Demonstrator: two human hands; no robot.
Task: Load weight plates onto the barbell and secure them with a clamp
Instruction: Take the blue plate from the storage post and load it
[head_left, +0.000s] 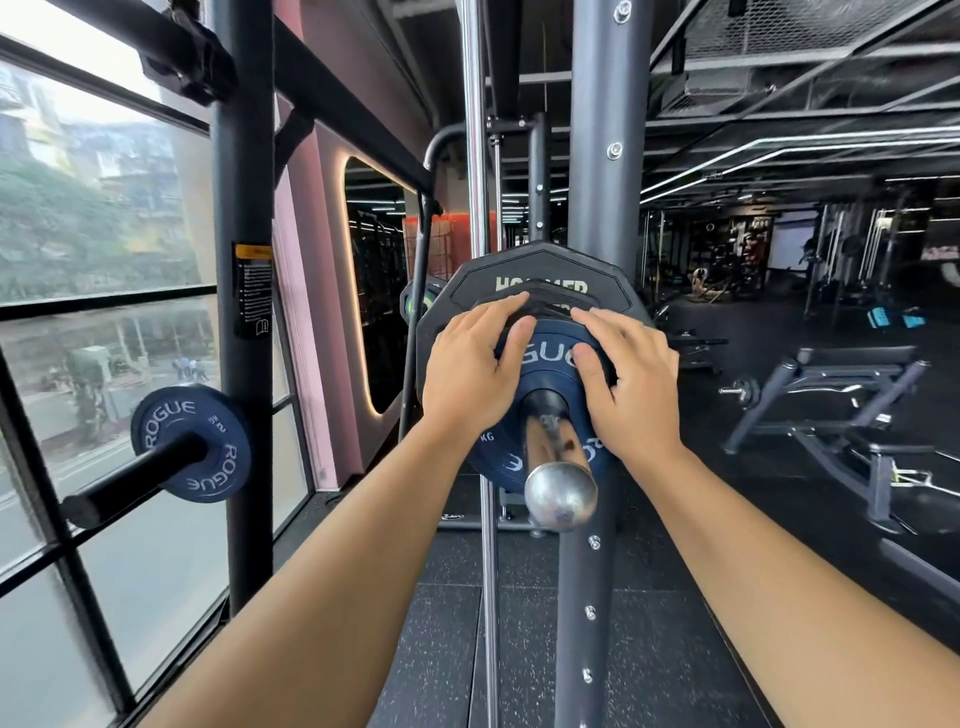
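The chrome barbell sleeve (558, 467) points toward me at centre frame. A small blue Rogue plate (545, 358) sits on it, against a smaller black plate (550, 306) and a large black Hammer plate (535, 270) behind. My left hand (467, 374) holds the blue plate's left side, fingers over its upper rim and thumb on its face. My right hand (628, 384) holds its right side the same way. No clamp is in view.
A second blue Rogue plate (192, 444) hangs on a storage peg (124, 483) of the rack upright (244, 312) at the left, by the window. A grey rack post (602, 156) rises behind the barbell. A bench (831, 395) stands at the right.
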